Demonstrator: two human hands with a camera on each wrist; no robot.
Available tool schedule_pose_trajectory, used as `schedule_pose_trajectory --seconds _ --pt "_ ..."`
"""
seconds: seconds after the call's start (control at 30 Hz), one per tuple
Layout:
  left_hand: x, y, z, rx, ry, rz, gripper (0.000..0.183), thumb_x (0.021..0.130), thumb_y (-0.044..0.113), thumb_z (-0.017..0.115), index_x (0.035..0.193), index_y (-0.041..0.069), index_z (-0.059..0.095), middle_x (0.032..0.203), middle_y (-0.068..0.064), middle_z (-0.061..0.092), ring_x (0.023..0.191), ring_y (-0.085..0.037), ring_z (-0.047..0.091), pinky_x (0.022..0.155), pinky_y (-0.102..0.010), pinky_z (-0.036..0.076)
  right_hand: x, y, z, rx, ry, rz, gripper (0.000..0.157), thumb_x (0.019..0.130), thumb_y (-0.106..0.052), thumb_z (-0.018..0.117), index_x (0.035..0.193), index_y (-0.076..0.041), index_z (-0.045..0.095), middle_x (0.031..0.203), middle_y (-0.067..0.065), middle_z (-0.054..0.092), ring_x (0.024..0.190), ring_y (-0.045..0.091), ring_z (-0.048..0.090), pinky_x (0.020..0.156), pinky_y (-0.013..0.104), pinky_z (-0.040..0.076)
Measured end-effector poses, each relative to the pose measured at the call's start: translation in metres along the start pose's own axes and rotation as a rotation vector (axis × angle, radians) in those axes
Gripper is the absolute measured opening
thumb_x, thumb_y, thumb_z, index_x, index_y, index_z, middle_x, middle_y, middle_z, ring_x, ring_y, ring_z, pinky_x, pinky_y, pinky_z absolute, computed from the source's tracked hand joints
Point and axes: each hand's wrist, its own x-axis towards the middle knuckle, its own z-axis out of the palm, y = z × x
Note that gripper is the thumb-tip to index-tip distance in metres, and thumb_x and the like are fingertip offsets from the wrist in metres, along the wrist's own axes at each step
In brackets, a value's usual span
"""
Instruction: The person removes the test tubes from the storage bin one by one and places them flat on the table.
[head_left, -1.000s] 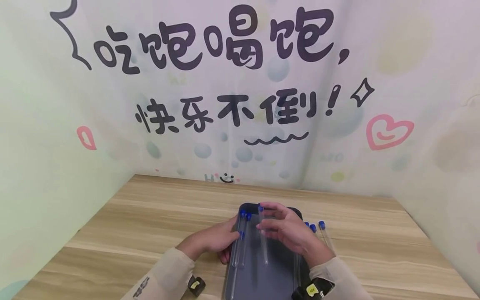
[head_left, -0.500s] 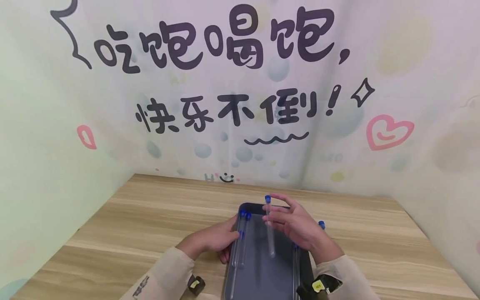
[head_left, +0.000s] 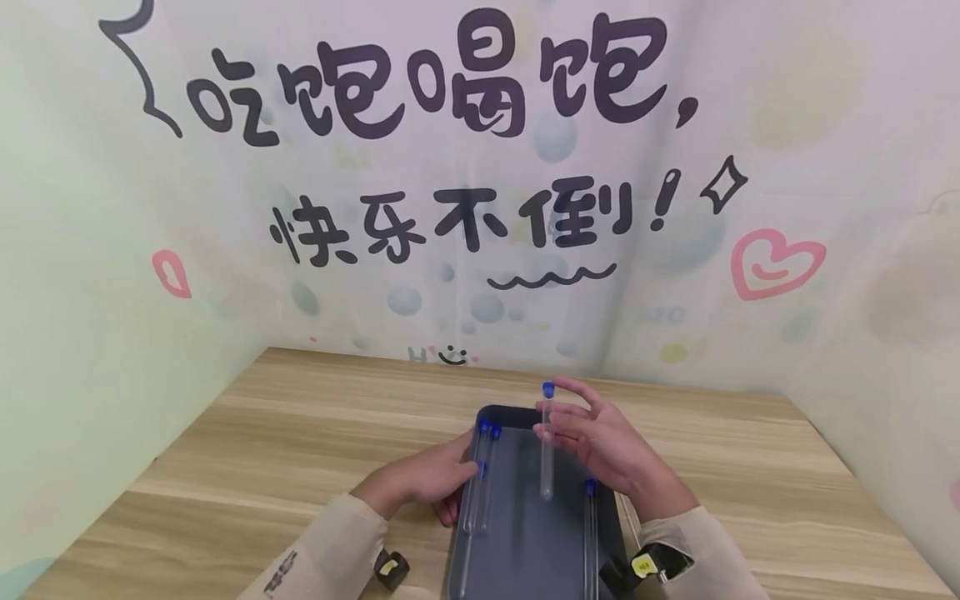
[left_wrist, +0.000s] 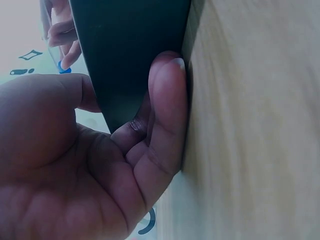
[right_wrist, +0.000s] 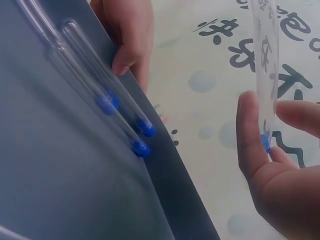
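Note:
My right hand (head_left: 611,446) pinches a clear test tube (head_left: 547,467) with a blue cap. The tube stands nearly upright above the dark grey tray (head_left: 536,554), cap end up. In the right wrist view, the thumb and fingers close round the tube (right_wrist: 267,55) near its cap. My left hand (head_left: 427,479) grips the tray's left wall; in the left wrist view its thumb is over the rim and its curled fingers lie against the outer wall (left_wrist: 130,45). Three capped tubes (right_wrist: 141,148) lie along the tray's left side. At least one blue-capped tube (head_left: 591,487) lies along the right.
A wood-grain table (head_left: 300,425) bears the tray. White printed curtains (head_left: 420,325) rise behind and at both sides. A thin clear edge (head_left: 632,517) shows beside the tray by my right wrist, mostly hidden. Both wrists wear black camera mounts (head_left: 645,567).
My right hand has moved up and to the right with the test tube, which now stands straighter. The capped tubes right of the tray have become hidden behind the hand. The left hand has stayed.

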Motion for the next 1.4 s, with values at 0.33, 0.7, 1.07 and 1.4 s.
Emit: schedule_pose_trajectory --seconds 0.33,0.7,1.07,1.4 --pt "0.0 -0.002 0.0 0.006 0.005 -0.003 0.062 0.105 0.024 0.042 0.161 0.022 0.016 0.06 -0.01 0.063 0.043 -0.018 0.06 0.043 -0.037 0.057 -0.003 -0.005 -0.004 0.015 0.007 -0.003 0.063 0.1 -0.002 0.055 0.153 -0.014 0.024 0.132 0.009 0.055 0.098 0.02 0.073 0.09 0.033 0.06" --pt "-0.001 -0.001 0.0 0.01 0.008 -0.004 0.064 0.104 0.023 0.041 0.162 0.023 0.012 0.059 -0.009 0.063 0.043 -0.017 0.059 0.043 -0.036 0.057 -0.008 -0.015 -0.01 0.002 0.051 0.002 0.061 0.101 -0.01 0.057 0.152 -0.019 0.026 0.132 0.006 0.055 0.095 0.018 0.073 0.088 0.034 0.061" --pt "0.001 0.0 0.0 0.011 0.012 -0.001 0.061 0.104 0.022 0.041 0.16 0.021 0.018 0.058 -0.009 0.063 0.042 -0.017 0.061 0.043 -0.036 0.057 -0.012 -0.021 -0.019 -0.041 0.08 -0.019 0.065 0.102 -0.013 0.057 0.156 -0.019 0.021 0.135 0.005 0.052 0.095 0.017 0.072 0.088 0.032 0.061" --pt "0.0 0.0 0.0 0.016 0.008 0.002 0.061 0.105 0.022 0.041 0.16 0.021 0.017 0.059 -0.01 0.063 0.042 -0.018 0.061 0.043 -0.036 0.057 -0.015 -0.026 -0.025 -0.049 0.102 -0.038 0.06 0.103 -0.012 0.054 0.154 -0.02 0.024 0.126 -0.001 0.057 0.093 0.016 0.073 0.085 0.03 0.061"
